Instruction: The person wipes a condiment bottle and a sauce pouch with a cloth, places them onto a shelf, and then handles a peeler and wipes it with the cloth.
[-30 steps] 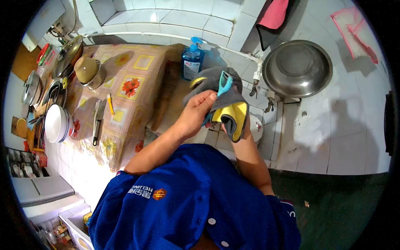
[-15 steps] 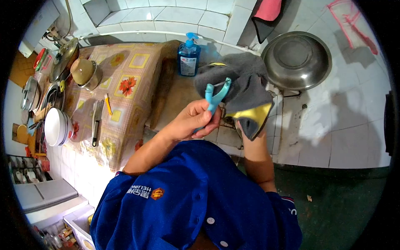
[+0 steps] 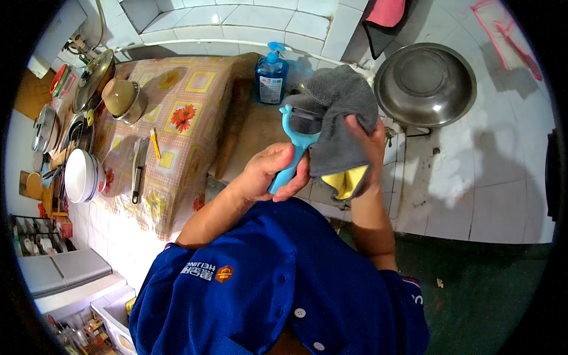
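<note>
A light-blue Y-shaped peeler [image 3: 288,171] is upright in my left hand [image 3: 271,171], its handle pinched between thumb and fingers. Its metal blade points away from me, over the dark cloth. My right hand [image 3: 368,148] is closed around a grey towel [image 3: 340,97] with a yellow underside that shows at the lower corner. The towel touches or overlaps the right arm of the peeler head; part of that side is covered. Behind the hands stands a blue pump bottle [image 3: 271,80] with a white label.
An upturned metal basin [image 3: 425,86] rests on the tiled counter [image 3: 473,195] at right. On the flowered tablecloth [image 3: 195,89] at left lie a knife [image 3: 139,171], a yellow-handled small tool [image 3: 155,144], white bowls [image 3: 83,176] and a tan bowl [image 3: 118,97] in a metal cup.
The peeler has turned so its head faces the towel. My right hand has come up and wrapped the towel, bringing it against the peeler's head; less yellow shows.
</note>
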Motion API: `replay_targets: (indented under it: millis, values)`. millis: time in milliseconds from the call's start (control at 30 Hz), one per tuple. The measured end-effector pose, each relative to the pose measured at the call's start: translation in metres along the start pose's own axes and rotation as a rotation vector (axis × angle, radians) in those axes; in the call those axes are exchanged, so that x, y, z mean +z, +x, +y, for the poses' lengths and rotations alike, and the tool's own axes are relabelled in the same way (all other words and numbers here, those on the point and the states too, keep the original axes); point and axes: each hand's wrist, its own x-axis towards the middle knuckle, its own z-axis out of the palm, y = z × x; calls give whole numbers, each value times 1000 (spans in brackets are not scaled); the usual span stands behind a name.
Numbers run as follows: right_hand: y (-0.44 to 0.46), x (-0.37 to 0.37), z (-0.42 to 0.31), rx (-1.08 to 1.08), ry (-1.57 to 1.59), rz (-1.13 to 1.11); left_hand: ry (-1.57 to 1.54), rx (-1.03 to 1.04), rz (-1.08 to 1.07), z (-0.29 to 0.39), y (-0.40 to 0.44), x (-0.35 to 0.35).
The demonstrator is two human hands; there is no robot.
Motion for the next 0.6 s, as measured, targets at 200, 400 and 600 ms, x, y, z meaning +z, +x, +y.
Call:
replay_targets:
  millis: [200, 400, 600]
  values:
    - [2, 5, -25, -315, -582, -162, 185, -57, 59, 0, 0, -1]
    - [8, 16, -20, -607, -1114, -313, 274, -88, 175, 6, 1, 3]
    - [5, 9, -8, -352, -806, 25, 248, -96, 179, 4, -2, -1]
